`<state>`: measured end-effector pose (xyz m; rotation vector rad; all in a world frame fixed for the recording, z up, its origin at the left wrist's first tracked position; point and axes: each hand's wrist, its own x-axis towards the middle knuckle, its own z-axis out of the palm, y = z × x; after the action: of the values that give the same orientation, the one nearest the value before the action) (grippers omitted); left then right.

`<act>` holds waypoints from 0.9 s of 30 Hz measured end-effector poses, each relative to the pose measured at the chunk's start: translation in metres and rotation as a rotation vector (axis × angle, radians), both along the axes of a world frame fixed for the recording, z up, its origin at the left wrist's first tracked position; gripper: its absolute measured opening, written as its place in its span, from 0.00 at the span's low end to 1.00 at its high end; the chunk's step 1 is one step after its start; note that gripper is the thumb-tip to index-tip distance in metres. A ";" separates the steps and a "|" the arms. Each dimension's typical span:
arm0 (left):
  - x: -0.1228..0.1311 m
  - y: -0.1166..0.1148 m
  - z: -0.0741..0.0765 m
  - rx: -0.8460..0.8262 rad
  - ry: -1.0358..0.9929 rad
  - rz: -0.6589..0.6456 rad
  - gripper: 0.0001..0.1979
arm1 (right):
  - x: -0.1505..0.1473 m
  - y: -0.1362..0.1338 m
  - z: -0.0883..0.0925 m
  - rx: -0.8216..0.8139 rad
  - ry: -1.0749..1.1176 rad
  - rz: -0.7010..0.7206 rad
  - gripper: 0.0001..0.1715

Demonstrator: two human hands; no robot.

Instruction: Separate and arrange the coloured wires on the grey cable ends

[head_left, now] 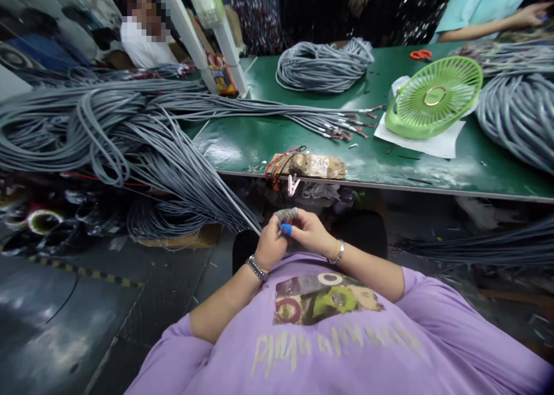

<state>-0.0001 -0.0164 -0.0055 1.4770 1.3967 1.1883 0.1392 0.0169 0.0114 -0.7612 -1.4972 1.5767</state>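
Observation:
My left hand (272, 244) is closed in front of my lap on a grey cable (243, 206), which runs into it from a large bundle on the left. Touching it from the other side, my right hand (312, 232) has its fingers pinched together at the same spot. A blue wrap (286, 229) covers one fingertip there, and greyish material shows around the fingers above it. Whatever lies between the right fingertips is too small and hidden to make out. Just beyond both hands, a pink clip (292, 185) hangs at the table's front edge.
The green table (242, 147) holds stripped cable ends (346, 127), a taped block with wires (314, 165), a coiled cable bundle (322, 66), a green fan (435, 98) and orange-handled scissors (420, 55). A cable heap (108, 124) fills the left. Co-workers sit across.

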 end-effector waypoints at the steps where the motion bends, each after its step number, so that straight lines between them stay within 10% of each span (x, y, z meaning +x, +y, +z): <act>1: -0.001 -0.002 -0.001 -0.008 0.005 -0.012 0.20 | -0.001 0.000 -0.002 -0.043 0.032 -0.019 0.15; 9: -0.005 -0.007 0.007 -0.157 -0.131 -0.050 0.14 | 0.005 0.007 -0.018 -0.372 0.144 -0.156 0.16; 27: -0.005 0.023 0.034 -0.446 -0.176 -0.216 0.19 | 0.010 0.040 0.005 -0.295 0.109 -0.031 0.20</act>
<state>-0.0050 0.0063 0.0290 1.1448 1.2462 0.7874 0.1491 0.0568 0.0162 -0.8427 -1.1835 1.8084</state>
